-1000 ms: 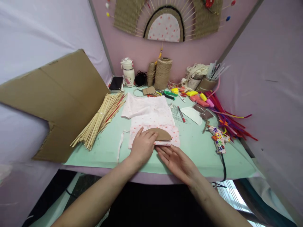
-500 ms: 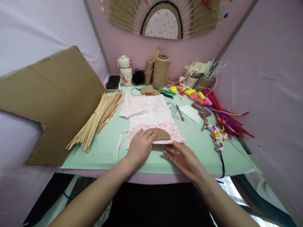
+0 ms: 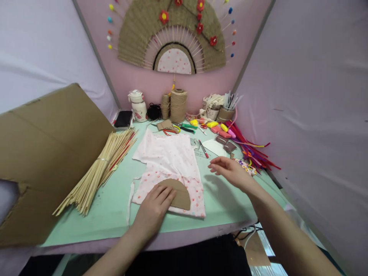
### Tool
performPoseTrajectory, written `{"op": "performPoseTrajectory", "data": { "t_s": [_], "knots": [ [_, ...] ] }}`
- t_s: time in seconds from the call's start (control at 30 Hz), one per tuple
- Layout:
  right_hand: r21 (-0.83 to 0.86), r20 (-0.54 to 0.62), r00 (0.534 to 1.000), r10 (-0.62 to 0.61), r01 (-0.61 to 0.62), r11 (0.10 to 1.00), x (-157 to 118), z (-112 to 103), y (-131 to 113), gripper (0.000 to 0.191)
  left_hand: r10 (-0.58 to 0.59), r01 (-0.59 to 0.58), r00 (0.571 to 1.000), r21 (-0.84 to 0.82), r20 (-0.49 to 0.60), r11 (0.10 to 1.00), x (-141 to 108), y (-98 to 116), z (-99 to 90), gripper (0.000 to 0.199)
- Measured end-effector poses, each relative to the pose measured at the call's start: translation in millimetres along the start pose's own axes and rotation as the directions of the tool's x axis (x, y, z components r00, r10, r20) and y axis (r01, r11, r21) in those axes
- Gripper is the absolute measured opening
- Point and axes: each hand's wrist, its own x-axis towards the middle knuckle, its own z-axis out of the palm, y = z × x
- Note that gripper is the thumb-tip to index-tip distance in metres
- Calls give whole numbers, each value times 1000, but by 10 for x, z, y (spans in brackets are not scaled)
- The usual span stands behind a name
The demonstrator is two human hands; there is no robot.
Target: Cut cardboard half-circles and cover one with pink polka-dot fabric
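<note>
My left hand (image 3: 156, 205) lies flat, fingers outstretched, on the left part of a brown cardboard half-circle (image 3: 181, 194). The cardboard rests on white cloth with pink-red dots (image 3: 197, 193), near the table's front edge. A loose narrow strip of cloth (image 3: 130, 199) trails at the left. My right hand (image 3: 227, 169) is raised above the table to the right of the cloth, fingers loosely apart and holding nothing. Beyond it lie a red-and-black marker (image 3: 203, 148), a clear ruler (image 3: 196, 145) and a white half-circle (image 3: 215, 147). A flower-patterned glue gun (image 3: 245, 166) is partly hidden behind my right wrist.
Bundled wooden sticks (image 3: 97, 168) and a large cardboard sheet (image 3: 54, 145) occupy the left. Twine spools (image 3: 178, 105), a bottle (image 3: 138, 106) and pliers (image 3: 186, 128) stand or lie at the back. Pipe cleaners (image 3: 250, 145) spread at the right. A decorated fan (image 3: 172, 34) hangs above.
My right hand has left the cloth's front edge and moved up and right. My left hand stays on the cardboard. The view has tilted up and shows more of the hanging fan.
</note>
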Motion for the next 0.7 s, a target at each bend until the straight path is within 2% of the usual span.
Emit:
{"op": "performPoseTrajectory", "data": {
  "t_s": [0.07,0.13,0.2,0.33,0.47,0.57,0.7],
  "knots": [
    [-163,-47,996,-74,66,984,235,-61,-49,27,4,-4,1000,12,-14,1000,9,3,-2,36],
    [-374,-38,991,-129,106,921,489,-55,-122,23,23,-22,999,20,-24,1000,23,2,-19,36],
    [-479,-35,987,-154,119,870,777,-4,-221,20,32,-32,999,24,-29,999,32,1,-35,36],
    [-607,-68,982,-177,100,788,1484,116,-439,19,27,-26,999,20,-39,999,21,5,-24,36],
    [-723,-65,989,-133,45,690,2161,202,-551,32,10,-10,999,5,-43,1000,-3,10,10,36],
    [-781,-36,995,-96,32,623,2476,288,-553,35,14,-15,997,-14,-71,1000,-10,21,6,35],
    [-821,3,994,-112,66,567,2673,486,-560,35,-20,16,997,-57,-72,998,-17,45,-8,35]
  ]
}}
